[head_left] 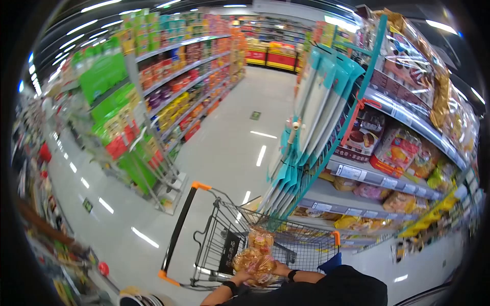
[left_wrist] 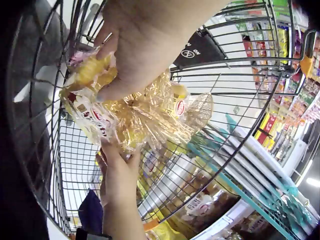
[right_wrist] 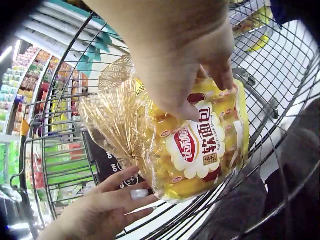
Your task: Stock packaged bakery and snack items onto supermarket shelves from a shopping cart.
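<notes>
A clear-and-gold bag of soft French bread is within the wire basket of a shopping cart, at its near side. Whether the basket floor bears any of its weight, I cannot tell.

The right hand has the bag from the right, its fingers bent over the printed film and the thumb pressed beside the label. The left hand lies against the bag's left side, fingers mostly straight and spread, touching without an evident clasp; how firmly it bears there does not show.

The likeliest trouble is a slip: the film is slick and loose, so the right hand's hold could slide or the bag could swing if the left hand came away. Squeezing harder to prevent that could squash the soft bread inside. The gathered neck sits close to the wires, where a drag might snag or tear it. With both hands on the bag and neither on the handle, a lean could also roll the cart into the teal-edged white panels on the far right.
</notes>
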Available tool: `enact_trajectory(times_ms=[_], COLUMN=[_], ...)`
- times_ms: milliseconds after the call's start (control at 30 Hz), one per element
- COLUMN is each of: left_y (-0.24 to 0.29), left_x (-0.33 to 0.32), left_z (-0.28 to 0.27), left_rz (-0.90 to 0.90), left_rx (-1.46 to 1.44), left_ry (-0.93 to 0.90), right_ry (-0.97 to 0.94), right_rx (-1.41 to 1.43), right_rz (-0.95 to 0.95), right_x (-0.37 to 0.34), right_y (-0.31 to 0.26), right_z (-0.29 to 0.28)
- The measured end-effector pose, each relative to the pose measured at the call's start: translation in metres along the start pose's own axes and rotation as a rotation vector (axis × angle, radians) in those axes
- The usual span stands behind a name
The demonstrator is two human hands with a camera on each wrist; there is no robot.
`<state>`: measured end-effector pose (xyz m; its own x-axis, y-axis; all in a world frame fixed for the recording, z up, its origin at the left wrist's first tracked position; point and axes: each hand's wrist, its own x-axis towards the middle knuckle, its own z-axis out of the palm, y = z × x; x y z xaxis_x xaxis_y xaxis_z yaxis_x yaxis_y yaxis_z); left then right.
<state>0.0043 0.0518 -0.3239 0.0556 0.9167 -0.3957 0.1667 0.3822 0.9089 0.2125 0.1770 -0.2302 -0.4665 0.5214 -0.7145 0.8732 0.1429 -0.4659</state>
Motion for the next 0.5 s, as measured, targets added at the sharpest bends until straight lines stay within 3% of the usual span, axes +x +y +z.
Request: enact_trajectory(times_ms=[33,133,167,200,233,267,333,400,433,500], left_y=[-0.002,0.014,0.026,0.037,0.089,0.1,0.106,0.197,0.197,0.182], left_x=[0.0,-0.008,-0.013,-0.02,-0.041,-0.042,-0.037,-0.082,-0.08,-0.071], left_z=[0.007,0.029,0.041,0.061,0.07,0.083,0.102,0.125,0.141,0.157], left_rz=[-0.02,-0.119,-0.166,-0.048,0.009,-0.054,-0.128,-0.108,-0.124,-0.287], left_rx=[-0.035,0.034,0.084,-0.229,0.193,0.35,0.473,0.449,0.441,0.474], left_ry=[0.044,0.157,0.184,0.416,0.634,0.726,0.818,0.921,1.024,0.791], right_ry=[0.039,-0.081,0.01,0.026,0.043,0.062,0.023,-0.091,-0.058,-0.104], right_rx=[-0.042,-0.131,-0.105,-0.153,-0.193,-0.226,-0.313,-0.383,-0.346,-0.374], right_rz=[-0.114,-0.25,-0.315,-0.356,-0.398,-0.439,-0.588,-0.718,-0.895,-0.997], right_x=[-0.008,-0.021,-0.027,-0.033,-0.041,-0.048,-0.064,-0.091,-0.096,-0.107], right_y=[-0.003,-0.011,-0.006,-0.003,-0.001,0.003,0.012,0.018,0.033,0.063], right_z=[-0.005,-0.028,-0.029,-0.031,-0.033,-0.035,-0.036,-0.04,-0.035,-0.024])
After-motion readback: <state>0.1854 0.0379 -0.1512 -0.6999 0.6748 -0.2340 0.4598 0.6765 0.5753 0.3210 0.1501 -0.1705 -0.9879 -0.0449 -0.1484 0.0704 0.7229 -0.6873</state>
